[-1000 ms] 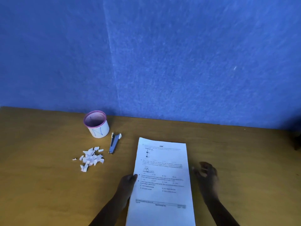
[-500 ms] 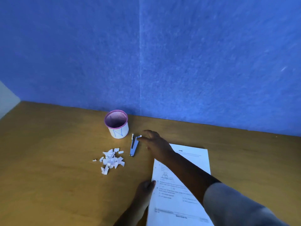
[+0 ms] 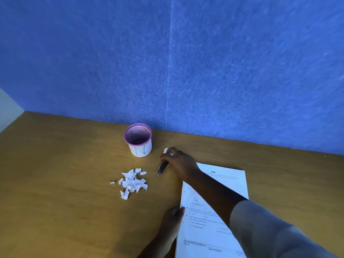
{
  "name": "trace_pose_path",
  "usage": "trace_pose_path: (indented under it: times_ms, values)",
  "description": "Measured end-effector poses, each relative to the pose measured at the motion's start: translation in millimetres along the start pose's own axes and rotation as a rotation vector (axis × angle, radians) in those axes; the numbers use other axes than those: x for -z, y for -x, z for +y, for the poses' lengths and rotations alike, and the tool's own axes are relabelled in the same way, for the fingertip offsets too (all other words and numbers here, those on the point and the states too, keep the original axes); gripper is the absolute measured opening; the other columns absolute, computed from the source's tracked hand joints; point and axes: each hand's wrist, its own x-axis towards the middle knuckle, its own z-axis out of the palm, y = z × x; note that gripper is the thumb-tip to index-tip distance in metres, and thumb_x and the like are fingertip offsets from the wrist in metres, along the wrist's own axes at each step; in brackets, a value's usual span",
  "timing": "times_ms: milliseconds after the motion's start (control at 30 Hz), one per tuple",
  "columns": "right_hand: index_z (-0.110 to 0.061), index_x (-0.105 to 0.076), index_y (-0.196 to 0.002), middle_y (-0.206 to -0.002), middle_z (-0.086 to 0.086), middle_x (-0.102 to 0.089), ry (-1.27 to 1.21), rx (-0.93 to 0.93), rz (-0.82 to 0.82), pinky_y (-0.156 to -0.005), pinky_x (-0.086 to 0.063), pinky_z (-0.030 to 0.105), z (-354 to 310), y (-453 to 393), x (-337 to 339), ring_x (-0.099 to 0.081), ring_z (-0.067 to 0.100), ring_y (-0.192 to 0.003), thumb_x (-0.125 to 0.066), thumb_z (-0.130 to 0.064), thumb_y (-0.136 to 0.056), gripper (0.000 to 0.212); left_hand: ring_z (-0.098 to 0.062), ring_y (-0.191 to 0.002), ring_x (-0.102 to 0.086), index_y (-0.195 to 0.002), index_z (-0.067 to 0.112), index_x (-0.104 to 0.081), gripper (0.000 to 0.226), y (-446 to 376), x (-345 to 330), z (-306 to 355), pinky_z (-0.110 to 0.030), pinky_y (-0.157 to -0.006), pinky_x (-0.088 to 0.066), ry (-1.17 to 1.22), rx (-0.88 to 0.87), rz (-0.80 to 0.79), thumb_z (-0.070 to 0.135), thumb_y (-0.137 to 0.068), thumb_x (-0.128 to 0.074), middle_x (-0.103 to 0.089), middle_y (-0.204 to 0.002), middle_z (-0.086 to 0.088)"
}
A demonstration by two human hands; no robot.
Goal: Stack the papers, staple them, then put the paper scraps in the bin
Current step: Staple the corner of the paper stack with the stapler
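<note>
Wooden and matt, the desk runs under a fuzzy blue felt wall. On the left lies a loose heap of torn white paper scraps, jagged and small. Behind them, near the wall, stands a round bin: mesh inside, pink rim, white band marked N; no scraps show inside it. Just right of the scraps the stapler, slim and dark, lies with its long axis running from the near left toward the wall, a pale tip at the far end. The right hand closes its fingers around it. The left hand rests flat, fingertips touching the left edge of the printed papers, whose long side points away from the person.
</note>
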Motion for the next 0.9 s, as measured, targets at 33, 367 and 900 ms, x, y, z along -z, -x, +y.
trace_pose_path:
  times_ms: [33, 367, 900]
  values:
    - [-0.025, -0.055, -0.122, -0.135, 0.005, -0.048, -0.158, -0.093, 0.105, -0.092, -0.047, 0.031, 7, 5, -2, -0.053, 0.022, -0.116, -0.055, -0.018, -0.089, 0.034, -0.002, -0.058, -0.061, -0.067, 0.026, -0.053, 0.028, 0, -2, -1, -0.006, -0.054, -0.039, -0.009, -0.008, 0.003, 0.024, -0.094, -0.047, -0.062, -0.062, 0.014]
    - [-0.019, -0.058, -0.092, -0.078, 0.001, -0.071, -2.013, -0.798, 0.546, -0.058, -0.057, 0.025, 31, 136, 8, -0.071, 0.014, -0.066, -0.046, -0.030, -0.094, 0.016, -0.006, -0.055, -0.067, -0.073, 0.016, -0.062, 0.023, 6, -5, 1, -0.015, -0.055, -0.048, 0.054, -0.064, -0.015, 0.019, -0.092, -0.048, -0.069, -0.055, 0.019]
    - [-0.011, -0.059, -0.088, -0.067, 0.003, -0.069, -2.234, -0.807, 0.362, -0.069, -0.060, 0.036, 50, 195, -21, -0.069, 0.013, -0.060, -0.048, -0.023, -0.091, 0.016, -0.036, -0.090, -0.067, -0.091, -0.003, -0.065, 0.033, -26, 0, 48, -0.032, -0.071, -0.044, -0.041, -0.100, 0.022, 0.028, -0.090, -0.054, -0.069, -0.097, -0.022]
